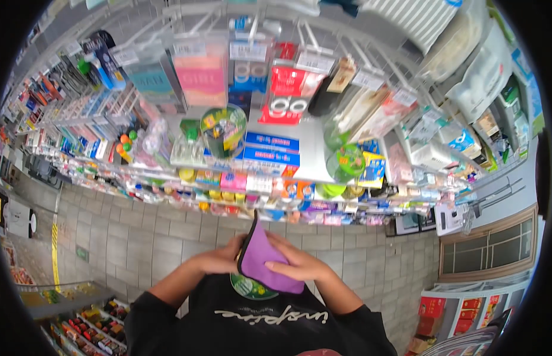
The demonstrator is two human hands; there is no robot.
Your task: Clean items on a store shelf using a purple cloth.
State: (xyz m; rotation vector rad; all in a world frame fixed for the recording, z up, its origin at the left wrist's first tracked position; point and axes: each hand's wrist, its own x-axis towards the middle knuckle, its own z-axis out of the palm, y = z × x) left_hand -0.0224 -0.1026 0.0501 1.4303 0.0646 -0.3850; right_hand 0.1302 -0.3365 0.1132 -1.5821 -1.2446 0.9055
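A purple cloth with a black edge [269,264] is held between my two hands, in front of my chest. My right hand [296,260] lies on its right side, thumb across the front. At the cloth's left edge is my left hand [225,256], its fingertips partly hidden behind the cloth. Below the cloth, a round green tub or lid [247,287] shows partly against my black shirt; what supports it is hidden. Ahead, a clear tub with a green and yellow label [223,131] stands on the top shelf beside blue and white boxes [271,149].
Hanging packets [289,93] project from hooks above the white shelf [314,162]. A green-lidded container [347,162] stands farther right. Lower shelves carry many small packages. Tiled floor [147,236] surrounds me, with product racks [462,307] behind at right and more at lower left.
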